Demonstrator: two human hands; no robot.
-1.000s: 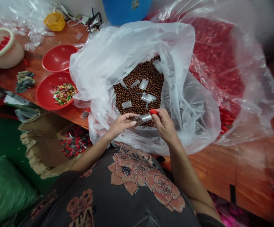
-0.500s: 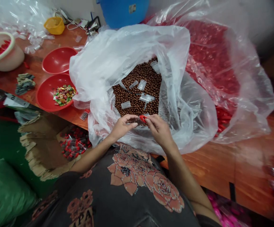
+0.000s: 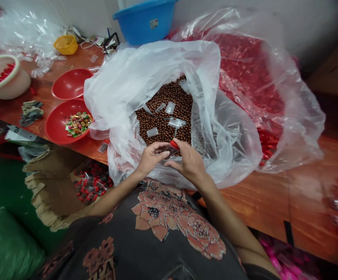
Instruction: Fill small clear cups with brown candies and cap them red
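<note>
Over the open plastic bag, my left hand [image 3: 151,158] is closed around a small clear container [image 3: 166,149] with dark contents. A red cap [image 3: 174,144] sits at the container's right end. The fingers of my right hand [image 3: 191,162] press on that cap, while its thumb lies lower, near the container. Below both hands, brown round balls [image 3: 164,99] fill the white translucent bag [image 3: 113,85]. Several clear empty containers [image 3: 152,132] lie scattered on the balls.
Left of the bag are a red bowl [image 3: 52,126] with wrapped sweets, another red bowl [image 3: 69,83] and a white tub [image 3: 14,83] of red pieces. A torn carton [image 3: 49,186] holds capped containers. A bag of red pieces [image 3: 244,70] lies right; a blue basin [image 3: 145,23] stands behind.
My right hand's thumb has moved off the red cap and down, and the fingers now press on the cap at the container's end. The view has shifted slightly.
</note>
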